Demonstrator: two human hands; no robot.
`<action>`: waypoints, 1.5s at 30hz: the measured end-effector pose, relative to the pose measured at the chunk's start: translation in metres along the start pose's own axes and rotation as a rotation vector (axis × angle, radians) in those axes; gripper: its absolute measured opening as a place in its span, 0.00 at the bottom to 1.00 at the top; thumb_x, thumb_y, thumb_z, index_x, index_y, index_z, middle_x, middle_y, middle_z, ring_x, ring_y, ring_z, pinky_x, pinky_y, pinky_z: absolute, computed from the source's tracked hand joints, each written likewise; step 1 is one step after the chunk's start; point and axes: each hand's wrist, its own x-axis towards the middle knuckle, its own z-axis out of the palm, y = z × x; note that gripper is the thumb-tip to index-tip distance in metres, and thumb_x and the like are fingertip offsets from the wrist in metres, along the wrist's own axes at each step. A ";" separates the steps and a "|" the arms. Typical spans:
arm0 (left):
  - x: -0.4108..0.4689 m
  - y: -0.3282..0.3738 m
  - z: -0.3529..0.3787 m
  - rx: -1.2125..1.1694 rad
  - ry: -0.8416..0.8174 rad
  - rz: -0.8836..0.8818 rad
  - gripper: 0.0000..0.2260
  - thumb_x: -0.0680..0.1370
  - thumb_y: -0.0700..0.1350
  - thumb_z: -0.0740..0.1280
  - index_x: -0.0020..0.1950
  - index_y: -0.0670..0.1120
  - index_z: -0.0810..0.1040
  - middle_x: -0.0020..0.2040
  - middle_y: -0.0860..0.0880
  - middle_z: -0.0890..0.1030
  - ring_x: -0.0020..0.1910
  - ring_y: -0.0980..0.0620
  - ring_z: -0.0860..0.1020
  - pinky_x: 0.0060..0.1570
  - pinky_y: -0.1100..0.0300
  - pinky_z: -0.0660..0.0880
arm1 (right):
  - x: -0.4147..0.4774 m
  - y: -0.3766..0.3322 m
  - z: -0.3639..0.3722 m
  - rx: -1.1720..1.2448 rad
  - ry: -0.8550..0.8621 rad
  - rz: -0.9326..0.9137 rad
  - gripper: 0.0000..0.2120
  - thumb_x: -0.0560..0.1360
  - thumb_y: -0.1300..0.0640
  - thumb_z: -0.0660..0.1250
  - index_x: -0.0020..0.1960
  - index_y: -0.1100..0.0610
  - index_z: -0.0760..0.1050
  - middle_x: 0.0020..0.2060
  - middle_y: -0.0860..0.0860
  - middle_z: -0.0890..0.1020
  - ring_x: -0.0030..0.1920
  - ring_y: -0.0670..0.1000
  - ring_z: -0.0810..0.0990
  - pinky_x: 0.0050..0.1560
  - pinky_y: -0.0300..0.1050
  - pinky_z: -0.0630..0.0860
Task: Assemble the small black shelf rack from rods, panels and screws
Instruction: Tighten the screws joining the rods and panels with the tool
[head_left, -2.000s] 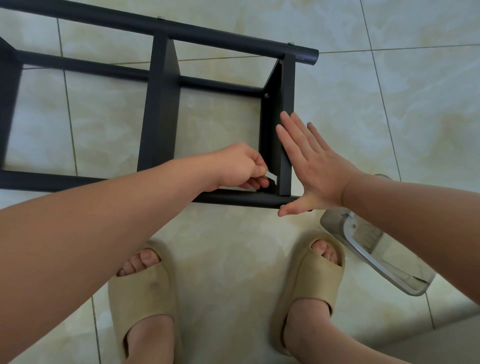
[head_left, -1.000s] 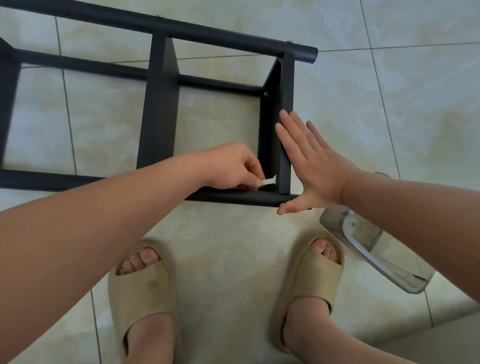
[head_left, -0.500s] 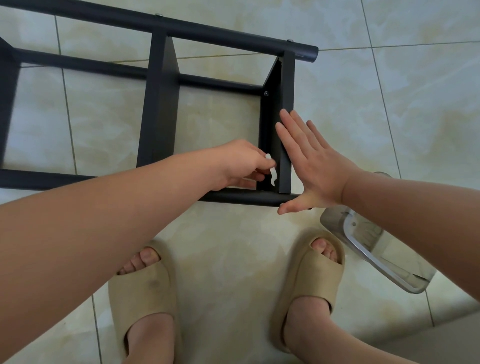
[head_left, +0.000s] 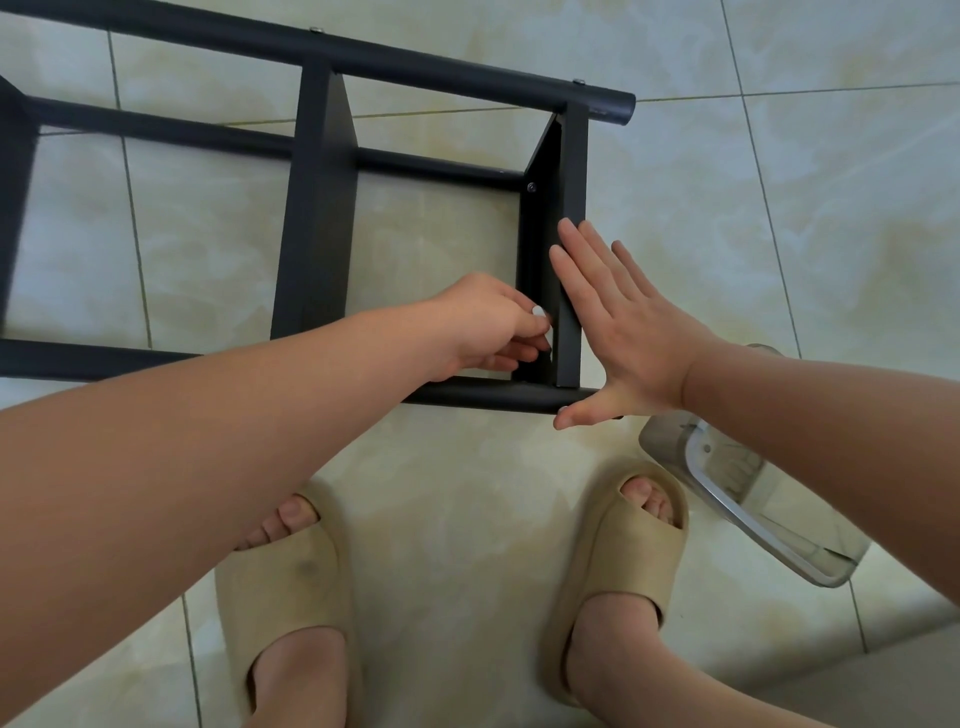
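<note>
The black shelf rack (head_left: 322, 208) lies on its side on the tiled floor, rods running left to right with panels between them. My right hand (head_left: 618, 322) lies flat with straight fingers against the outer face of the end panel (head_left: 571, 171), thumb by the near rod (head_left: 488, 396). My left hand (head_left: 488, 327) reaches inside that panel's near corner and pinches a small white tool (head_left: 543, 325) at the panel's inner face. A screw head (head_left: 531, 187) shows at the panel's far inner corner.
A clear plastic container with a metal-rimmed edge (head_left: 748, 519) lies on the floor at the right, under my right forearm. My two feet in beige slippers (head_left: 618, 561) stand just in front of the rack. Pale tiles surround everything.
My left hand has turned the white tool at the panel's near corner, from low and flat to standing upright. The right hand and rack have stayed put.
</note>
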 end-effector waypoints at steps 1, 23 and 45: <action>0.000 0.000 0.000 0.011 -0.013 -0.006 0.01 0.79 0.44 0.70 0.48 0.48 0.79 0.36 0.52 0.85 0.40 0.54 0.84 0.42 0.60 0.79 | 0.000 0.000 0.000 0.002 -0.001 0.000 0.67 0.63 0.13 0.47 0.81 0.63 0.36 0.80 0.59 0.36 0.81 0.60 0.36 0.80 0.63 0.45; -0.007 0.006 0.000 0.169 -0.072 -0.021 0.09 0.83 0.39 0.61 0.45 0.45 0.76 0.41 0.47 0.83 0.40 0.53 0.80 0.45 0.59 0.78 | 0.000 0.000 0.000 -0.002 0.000 -0.004 0.67 0.64 0.13 0.47 0.81 0.63 0.36 0.80 0.60 0.37 0.81 0.61 0.37 0.80 0.65 0.46; -0.017 0.004 -0.003 0.488 -0.128 0.043 0.08 0.81 0.38 0.65 0.44 0.47 0.80 0.42 0.51 0.85 0.41 0.55 0.80 0.47 0.61 0.75 | 0.000 -0.001 -0.001 0.007 -0.004 -0.001 0.67 0.64 0.13 0.48 0.81 0.63 0.36 0.80 0.59 0.36 0.81 0.60 0.36 0.80 0.65 0.47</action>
